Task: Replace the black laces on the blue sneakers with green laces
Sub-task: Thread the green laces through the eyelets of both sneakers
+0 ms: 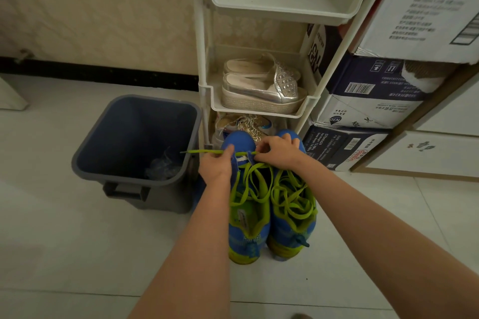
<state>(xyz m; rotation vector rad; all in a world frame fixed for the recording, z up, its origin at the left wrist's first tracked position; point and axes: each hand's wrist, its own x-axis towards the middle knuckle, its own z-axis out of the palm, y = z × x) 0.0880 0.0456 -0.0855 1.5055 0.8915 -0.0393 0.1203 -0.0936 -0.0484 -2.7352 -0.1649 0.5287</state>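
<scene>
Two blue sneakers stand side by side on the floor, toes pointing away from me. The left sneaker (247,217) has a green lace (252,184) running loosely through its eyelets. My left hand (216,164) pinches one end of this lace near the toe and holds it out leftward, its tip over the bin's edge. My right hand (278,151) pinches the same lace at the lowest eyelets, resting over the toe area. The right sneaker (294,215) carries a loosely threaded green lace (291,198). No black lace is visible.
A dark blue bin (134,142) holding some clear plastic stands left of the sneakers. A white shoe rack (259,101) directly behind holds silver platform shoes (261,85) and glittery sneakers below. Stacked cardboard boxes (368,101) stand to the right. Pale tile floor surrounds everything.
</scene>
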